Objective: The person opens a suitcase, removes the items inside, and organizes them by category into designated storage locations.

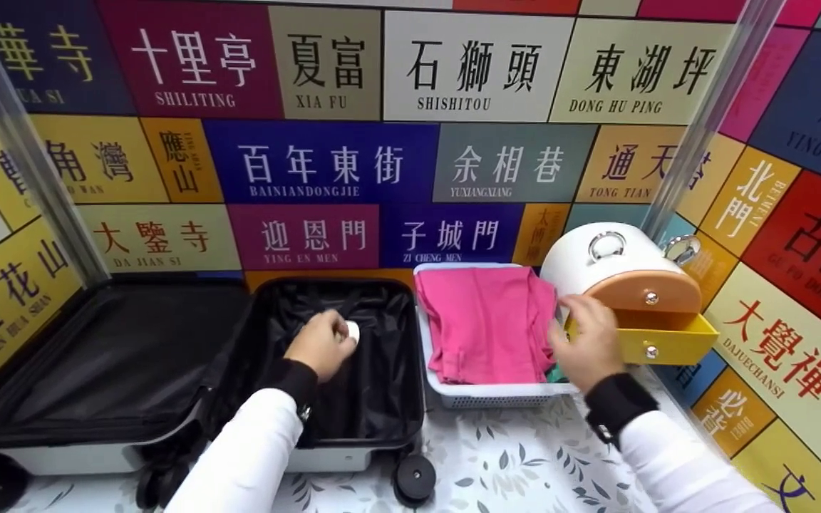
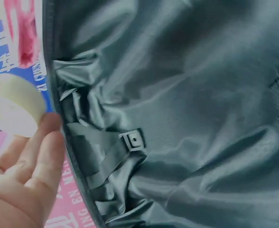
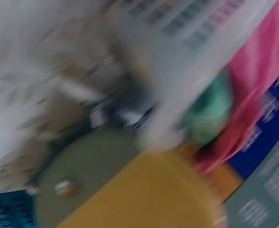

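Over the black-lined half of an open suitcase [image 1: 382, 406], my left hand [image 1: 319, 345] pinches a small white round object [image 1: 353, 332]. In the left wrist view this object [image 2: 23, 102] looks like a short cream-white cylinder between the thumb and fingers; its exact kind cannot be told. My right hand [image 1: 589, 342], blurred, is between a white basket [image 1: 496, 390] and a pulled-out yellow drawer [image 1: 688, 347], with nothing visible in its fingers. Folded pink cloth [image 1: 485, 320] fills the basket, with some green cloth [image 1: 556, 373] at its right corner.
A small rounded white cabinet [image 1: 581, 249] with an orange upper drawer [image 1: 624, 291] and ring handles stands behind the right hand. The suitcase's other half [image 1: 111, 342] lies open at left. Sign-covered walls [image 1: 325, 160] enclose the back and sides. Leaf-patterned white covering [image 1: 496, 456] lies in front.
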`<state>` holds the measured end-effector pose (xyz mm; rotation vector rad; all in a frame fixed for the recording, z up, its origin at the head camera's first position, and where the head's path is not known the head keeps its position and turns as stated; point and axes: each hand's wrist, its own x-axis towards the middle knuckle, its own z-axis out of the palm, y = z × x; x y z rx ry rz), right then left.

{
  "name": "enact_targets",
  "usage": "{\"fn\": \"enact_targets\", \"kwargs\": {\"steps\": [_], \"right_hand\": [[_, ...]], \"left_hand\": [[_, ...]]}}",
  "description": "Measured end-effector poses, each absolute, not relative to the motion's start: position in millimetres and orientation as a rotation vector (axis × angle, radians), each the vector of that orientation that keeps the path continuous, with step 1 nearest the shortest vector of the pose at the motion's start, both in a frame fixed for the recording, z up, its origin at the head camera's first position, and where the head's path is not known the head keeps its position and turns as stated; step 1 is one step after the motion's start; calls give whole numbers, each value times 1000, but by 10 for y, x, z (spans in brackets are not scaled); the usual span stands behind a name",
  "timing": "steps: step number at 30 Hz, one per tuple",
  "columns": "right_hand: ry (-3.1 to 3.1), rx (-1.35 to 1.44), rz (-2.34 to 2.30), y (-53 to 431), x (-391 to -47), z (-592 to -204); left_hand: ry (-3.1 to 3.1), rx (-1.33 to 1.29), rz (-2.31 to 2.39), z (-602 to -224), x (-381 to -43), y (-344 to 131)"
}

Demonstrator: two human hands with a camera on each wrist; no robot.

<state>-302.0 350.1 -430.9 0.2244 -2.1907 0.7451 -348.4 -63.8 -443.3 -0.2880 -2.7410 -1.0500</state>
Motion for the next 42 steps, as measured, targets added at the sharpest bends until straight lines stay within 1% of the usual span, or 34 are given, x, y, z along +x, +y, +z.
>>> {"fn": "enact_targets", "kwargs": {"steps": [4, 7, 14, 16, 19, 23, 28, 35, 40, 42], "right_hand": [[-2214, 372, 741, 3145, -3009, -4284], [-2296, 436, 759, 2898, -2987, -4242], [-2522, 646, 894, 2355, -2940, -4095], [-2523, 741, 911, 2231, -2937, -4085], [-2489, 814, 1000, 2104, -2927, -4089], [-2421, 802, 1071, 2047, -2904, -4133], [-2372, 810, 871, 2032, -2890, -4221], [-2171, 861, 619, 2021, -2919, -4288], [-2160, 855, 583, 2077, -2932, -4240], [-2194, 814, 591, 2150, -2946, -4206]], "left_hand": [[-2634, -245, -1190, -4307, -3486, -625], [-2557, -284, -1323, -4194, -3443, -534], [-2405, -503, -1695, -4029, -3214, -145], [-2393, -583, -1776, -4002, -3137, -39], [-2392, -695, -1863, -3985, -3045, 75], [-2390, -715, -1944, -4007, -2989, 129], [-2367, -711, -1945, -4060, -2984, 119], [-2394, -708, -1793, -4060, -2970, 96], [-2460, -710, -1718, -4050, -2938, 90], [-2523, -694, -1592, -4059, -2942, 55]]}}
